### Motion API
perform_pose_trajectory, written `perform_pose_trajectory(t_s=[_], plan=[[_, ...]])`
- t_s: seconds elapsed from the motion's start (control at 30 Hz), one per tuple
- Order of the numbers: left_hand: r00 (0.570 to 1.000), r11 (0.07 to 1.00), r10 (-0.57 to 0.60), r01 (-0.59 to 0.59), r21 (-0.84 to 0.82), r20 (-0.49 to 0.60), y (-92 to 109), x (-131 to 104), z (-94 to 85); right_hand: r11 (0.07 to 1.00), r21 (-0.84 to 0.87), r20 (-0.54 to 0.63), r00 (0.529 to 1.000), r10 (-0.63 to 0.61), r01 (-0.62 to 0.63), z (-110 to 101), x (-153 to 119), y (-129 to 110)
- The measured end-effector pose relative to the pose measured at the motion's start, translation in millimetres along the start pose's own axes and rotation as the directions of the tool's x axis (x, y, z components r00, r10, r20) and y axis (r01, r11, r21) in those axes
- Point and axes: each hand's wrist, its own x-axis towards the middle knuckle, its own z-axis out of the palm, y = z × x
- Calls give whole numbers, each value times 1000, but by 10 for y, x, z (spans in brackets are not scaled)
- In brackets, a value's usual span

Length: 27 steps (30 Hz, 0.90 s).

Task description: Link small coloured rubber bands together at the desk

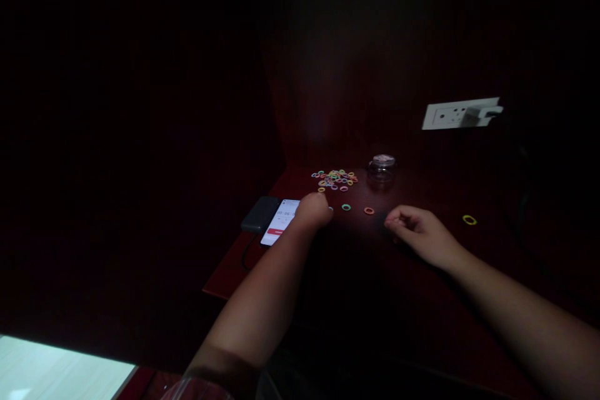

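Observation:
Small coloured elastic bands lie on a dark red tabletop. Beside the phone and just in front of the loose pile of bands is my left hand; its back is toward me and its fingers are hidden. A pale blue band peeks out at its right edge. Farther right lie a green band and an orange band. My right hand rests to the right of the orange one, fingertips pinched together; whatever is between them, if anything, cannot be made out. A yellow band sits beyond it.
A clear lidded jar stands at the back, right of the pile. A black box-shaped device with a cable lies left of the phone, near the table's left edge. On the back wall is a white socket plate with a plugged-in adapter.

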Motion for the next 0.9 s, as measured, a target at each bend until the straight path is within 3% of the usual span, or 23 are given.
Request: perform_pose_trajectory(t_s=[0.1,0.27,0.33,0.43,0.6,0.77,0.9], plan=[[1000,999,17,-18,-33,-25,-9,-1,6,1000,2,12,1000,-6,6,-3,-3,-16],[981,981,161,-171,-86,-107,-28,-12,-14,1000,1,18,1000,-20,20,3,-8,-45],[982,982,171,-176,-65,-79,-18,-9,-17,1000,-8,23,999,-27,27,13,-9,-42],[995,995,97,-97,1,-28,4,-6,-25,998,-42,55,997,-52,54,34,-13,-15],[1000,997,24,-24,76,7,50,-36,-69,996,-76,240,970,-29,48,78,-37,4],[986,983,159,-154,98,-48,67,-53,-43,995,-89,282,959,-6,32,84,-52,-31],[978,981,182,-188,56,99,48,-43,23,993,-107,285,959,-12,44,73,-52,-24]])
